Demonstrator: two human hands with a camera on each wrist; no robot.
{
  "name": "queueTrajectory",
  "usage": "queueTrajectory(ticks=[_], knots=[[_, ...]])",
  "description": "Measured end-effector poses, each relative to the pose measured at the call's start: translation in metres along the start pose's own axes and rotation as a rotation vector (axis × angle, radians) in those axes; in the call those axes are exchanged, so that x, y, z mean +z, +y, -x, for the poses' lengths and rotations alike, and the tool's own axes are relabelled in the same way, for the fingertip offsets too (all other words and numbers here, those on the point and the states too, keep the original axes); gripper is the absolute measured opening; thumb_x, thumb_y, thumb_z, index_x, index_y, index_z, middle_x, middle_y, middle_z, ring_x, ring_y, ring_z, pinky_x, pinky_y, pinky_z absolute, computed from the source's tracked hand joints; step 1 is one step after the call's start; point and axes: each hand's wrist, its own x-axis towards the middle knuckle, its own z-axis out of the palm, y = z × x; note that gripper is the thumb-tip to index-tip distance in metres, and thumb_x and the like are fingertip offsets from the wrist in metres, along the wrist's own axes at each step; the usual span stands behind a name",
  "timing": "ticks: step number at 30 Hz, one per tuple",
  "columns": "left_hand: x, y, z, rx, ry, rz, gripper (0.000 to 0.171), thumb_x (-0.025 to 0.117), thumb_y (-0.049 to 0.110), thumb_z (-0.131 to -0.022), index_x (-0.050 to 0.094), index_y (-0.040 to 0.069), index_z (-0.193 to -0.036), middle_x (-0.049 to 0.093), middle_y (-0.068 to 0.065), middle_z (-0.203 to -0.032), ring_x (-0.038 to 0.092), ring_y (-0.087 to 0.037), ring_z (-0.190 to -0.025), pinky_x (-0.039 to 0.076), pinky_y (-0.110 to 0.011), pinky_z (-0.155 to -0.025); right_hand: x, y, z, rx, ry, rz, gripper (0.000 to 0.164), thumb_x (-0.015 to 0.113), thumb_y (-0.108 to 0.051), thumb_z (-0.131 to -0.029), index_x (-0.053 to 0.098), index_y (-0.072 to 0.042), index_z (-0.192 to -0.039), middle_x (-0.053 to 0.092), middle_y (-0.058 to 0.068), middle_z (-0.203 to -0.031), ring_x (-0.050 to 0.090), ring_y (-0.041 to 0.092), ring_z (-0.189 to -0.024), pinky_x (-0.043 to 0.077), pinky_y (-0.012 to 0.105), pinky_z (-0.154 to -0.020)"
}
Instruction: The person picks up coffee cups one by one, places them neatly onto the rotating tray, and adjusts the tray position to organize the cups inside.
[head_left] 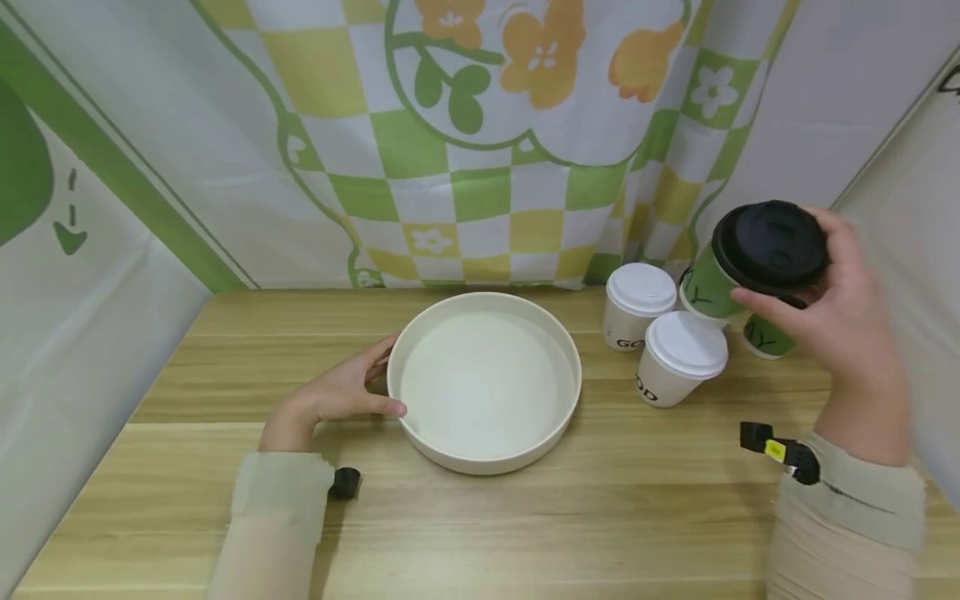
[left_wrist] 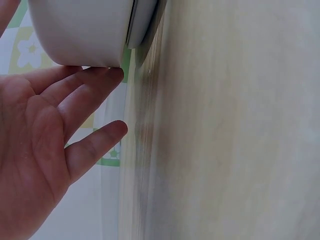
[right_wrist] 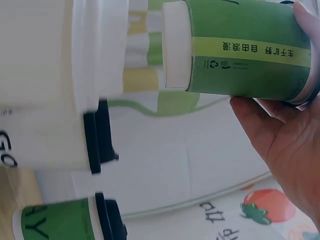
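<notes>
A round cream tray [head_left: 483, 383] with a low wall lies on the wooden table. My left hand [head_left: 348, 385] is at its left side, the thumb at the rim and the straight fingers [left_wrist: 92, 92] touching the outer wall. In my right hand [head_left: 851, 321] I grip a green paper cup [right_wrist: 245, 50] with a black lid [head_left: 776, 246], held tilted above the other cups. Below it, another green cup [head_left: 767, 335] stands partly hidden. Two white cups with white lids, one farther back [head_left: 637, 307] and one nearer [head_left: 678, 362], stand to its left.
A checked, flowered curtain [head_left: 480, 200] hangs along the table's back edge. White printed walls rise on the left [head_left: 82, 317] and right [head_left: 918, 233]. The wooden tabletop [head_left: 525, 533] extends toward me in front of the tray.
</notes>
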Motion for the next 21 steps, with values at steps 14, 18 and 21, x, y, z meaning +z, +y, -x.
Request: queueTrajectory(ticks=[14,18,21], knots=[[0.0,-0.001,0.001,-0.009,0.01,-0.002,0.11,0.083,0.017,-0.081,0.009,0.014,-0.161,0.012,-0.013,-0.168,0.022,-0.042,-0.151,0.026,-0.061,-0.12,0.043,-0.02,-0.011,-0.082,-0.136,-0.391,0.092,0.07,0.03,-0.064,0.042,-0.002,-0.146,0.052,0.007,-0.138,0.058,0.014,-0.118,0.053,0.011,-0.089],[0.0,0.0,0.0,-0.008,0.006,0.007,0.11,0.084,0.018,-0.08,0.009,0.014,-0.161,0.012,-0.013,-0.168,0.021,-0.042,-0.151,0.026,-0.061,-0.12,0.055,-0.025,-0.011,-0.09,-0.159,-0.366,0.095,0.07,0.031,-0.063,0.042,-0.003,-0.147,0.052,0.008,-0.137,0.059,0.013,-0.116,0.054,0.011,-0.088],[0.0,0.001,0.001,-0.013,0.004,0.004,0.11,0.084,0.017,-0.08,0.009,0.013,-0.161,0.012,-0.013,-0.168,0.021,-0.042,-0.151,0.026,-0.06,-0.12,0.065,-0.028,-0.01,-0.103,-0.198,-0.312,0.097,0.072,0.029,-0.064,0.04,-0.005,-0.148,0.051,0.005,-0.139,0.06,0.011,-0.116,0.054,0.011,-0.088]])
